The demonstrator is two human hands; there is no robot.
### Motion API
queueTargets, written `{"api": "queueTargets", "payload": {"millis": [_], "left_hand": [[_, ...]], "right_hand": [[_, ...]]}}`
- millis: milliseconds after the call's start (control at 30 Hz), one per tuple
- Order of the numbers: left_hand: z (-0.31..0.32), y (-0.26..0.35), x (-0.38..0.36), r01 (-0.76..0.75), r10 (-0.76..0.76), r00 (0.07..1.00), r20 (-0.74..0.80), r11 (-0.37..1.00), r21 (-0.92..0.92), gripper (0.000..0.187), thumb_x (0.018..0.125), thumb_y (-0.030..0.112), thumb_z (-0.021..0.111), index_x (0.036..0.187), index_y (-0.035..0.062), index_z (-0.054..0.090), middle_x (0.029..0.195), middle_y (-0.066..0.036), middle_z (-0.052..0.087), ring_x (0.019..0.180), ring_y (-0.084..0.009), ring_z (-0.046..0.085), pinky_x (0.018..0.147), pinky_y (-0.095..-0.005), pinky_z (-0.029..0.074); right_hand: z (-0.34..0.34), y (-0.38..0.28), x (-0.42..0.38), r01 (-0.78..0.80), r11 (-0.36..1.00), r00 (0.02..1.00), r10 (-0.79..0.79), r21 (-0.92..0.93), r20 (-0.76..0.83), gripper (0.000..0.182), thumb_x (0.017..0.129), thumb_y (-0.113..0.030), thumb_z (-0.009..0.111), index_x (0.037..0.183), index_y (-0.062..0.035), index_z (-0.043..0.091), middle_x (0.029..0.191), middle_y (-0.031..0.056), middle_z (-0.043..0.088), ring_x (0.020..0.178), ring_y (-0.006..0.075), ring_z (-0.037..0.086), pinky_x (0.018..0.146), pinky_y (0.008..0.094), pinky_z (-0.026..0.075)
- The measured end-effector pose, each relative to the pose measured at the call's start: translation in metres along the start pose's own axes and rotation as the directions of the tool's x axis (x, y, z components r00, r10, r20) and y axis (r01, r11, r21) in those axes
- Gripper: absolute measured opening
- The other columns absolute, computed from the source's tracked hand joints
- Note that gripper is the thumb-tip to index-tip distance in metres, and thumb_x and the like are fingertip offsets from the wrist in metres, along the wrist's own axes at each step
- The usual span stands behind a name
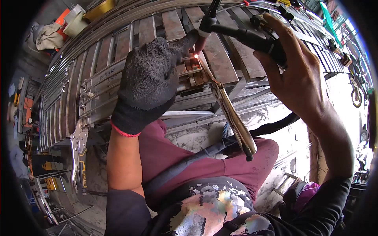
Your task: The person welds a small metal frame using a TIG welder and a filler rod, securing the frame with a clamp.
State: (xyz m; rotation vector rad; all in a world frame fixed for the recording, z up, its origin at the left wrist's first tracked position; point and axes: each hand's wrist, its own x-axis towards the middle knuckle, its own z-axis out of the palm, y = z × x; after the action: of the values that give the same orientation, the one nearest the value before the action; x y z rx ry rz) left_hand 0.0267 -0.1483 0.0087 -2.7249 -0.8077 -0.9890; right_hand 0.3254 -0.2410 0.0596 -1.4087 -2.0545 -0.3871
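Torch [236,32] likely light, stiff, hot-tipped; grip handle [271,46]. Right hand [303,74] loosely curled round it; left hand [151,78] near tip, grip unclear.

rough-txtd glove [147,80], matt plstc torch [245,36]

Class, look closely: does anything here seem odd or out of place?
Yes, the hand protection is uneven: the left hand wears a black glove, while the right hand, holding the torch near a glowing spot, is bare.
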Motion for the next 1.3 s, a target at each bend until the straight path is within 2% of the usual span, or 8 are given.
{"api": "queueTargets", "payload": {"millis": [300,600,700,767,900,1100,1200,1300], "left_hand": [[0.01,0.002,-0.001,0.015,-0.007,0.993,-0.121,0.998,0.062,0.06,0.089,0.001,0.06,0.148,0.0117,0.066,0.112,-0.017,0.068,0.1,-0.0388,0.063,0.092,-0.0506,0.05],[0.014,-0.004,0.006,-0.107,0.051,0.98,-0.194,0.95,-0.292,0.06,0.086,-0.014,0.055,0.14,0.0066,0.071,0.123,-0.019,0.075,0.111,-0.0364,0.072,0.1,-0.0423,0.058],[0.016,0.0,0.006,0.071,-0.152,0.986,-0.069,0.757,-0.649,0.06,0.087,-0.017,0.054,0.138,0.0065,0.073,0.13,-0.016,0.076,0.12,-0.0308,0.072,0.106,-0.0383,0.057],[0.014,0.001,0.007,0.139,-0.183,0.983,0.006,0.723,-0.677,0.06,0.087,-0.019,0.053,0.138,0.0064,0.073,0.132,-0.014,0.075,0.123,-0.0286,0.072,0.107,-0.0374,0.056],[0.003,-0.002,0.007,0.164,-0.104,0.985,0.134,0.782,-0.601,0.062,0.093,-0.016,0.041,0.149,-0.0009,0.061,0.15,-0.013,0.066,0.143,-0.0251,0.056,0.129,-0.0366,0.032],[0.01,-0.007,0.003,0.167,-0.119,0.986,0.117,0.723,-0.67,0.062,0.091,-0.017,0.043,0.147,-0.0014,0.064,0.152,-0.014,0.062,0.143,-0.024,0.055,0.126,-0.0361,0.035],[0.002,0.001,0.003,0.242,-0.185,0.97,0.16,0.822,-0.516,0.062,0.091,-0.017,0.044,0.147,-0.0016,0.064,0.152,-0.013,0.062,0.144,-0.0222,0.056,0.125,-0.0356,0.037],[0.008,-0.012,0.003,0.083,-0.045,0.995,0.088,0.872,-0.483,0.061,0.093,-0.017,0.044,0.149,-0.0014,0.062,0.154,-0.012,0.062,0.144,-0.0198,0.056,0.123,-0.0346,0.039]], "right_hand": [[-0.017,0.01,0.003,-0.078,0.992,0.997,0.076,-0.095,-0.026,0.055,0.097,-0.018,0.084,0.148,-0.0111,0.066,0.107,0.0159,0.081,0.095,0.0244,0.082,0.084,0.0373,0.066],[-0.015,0.008,-0.016,0.059,0.998,0.998,-0.059,-0.031,0.014,0.054,0.095,-0.013,0.083,0.146,-0.0058,0.066,0.112,0.017,0.079,0.097,0.0264,0.08,0.084,0.0389,0.065],[-0.014,0.008,-0.019,0.057,0.998,0.998,-0.057,-0.026,0.002,0.055,0.095,-0.012,0.084,0.147,-0.006,0.066,0.111,0.0164,0.079,0.096,0.0258,0.08,0.082,0.0376,0.065],[-0.011,0.009,-0.019,0.071,0.997,0.997,-0.071,-0.017,-0.014,0.055,0.095,-0.012,0.084,0.147,-0.006,0.066,0.11,0.016,0.079,0.095,0.0254,0.08,0.081,0.0366,0.065],[-0.009,0.006,-0.019,0.061,0.998,0.998,-0.061,-0.015,-0.017,0.056,0.095,-0.012,0.085,0.148,-0.0066,0.065,0.107,0.015,0.079,0.093,0.024,0.079,0.08,0.0357,0.064],[-0.008,0.002,-0.022,0.04,0.998,0.999,-0.039,-0.049,0.014,0.057,0.095,-0.013,0.085,0.148,-0.0077,0.065,0.106,0.0144,0.078,0.089,0.0231,0.078,0.077,0.0363,0.063],[-0.01,0.0,-0.023,0.022,0.998,0.999,-0.021,-0.054,0.034,0.057,0.095,-0.013,0.085,0.148,-0.0081,0.065,0.105,0.0146,0.077,0.088,0.0237,0.077,0.076,0.0366,0.063],[-0.007,0.002,-0.025,0.046,0.998,0.999,-0.045,-0.052,0.014,0.056,0.095,-0.013,0.085,0.147,-0.0081,0.065,0.103,0.0148,0.077,0.087,0.0245,0.078,0.076,0.0371,0.064]]}}
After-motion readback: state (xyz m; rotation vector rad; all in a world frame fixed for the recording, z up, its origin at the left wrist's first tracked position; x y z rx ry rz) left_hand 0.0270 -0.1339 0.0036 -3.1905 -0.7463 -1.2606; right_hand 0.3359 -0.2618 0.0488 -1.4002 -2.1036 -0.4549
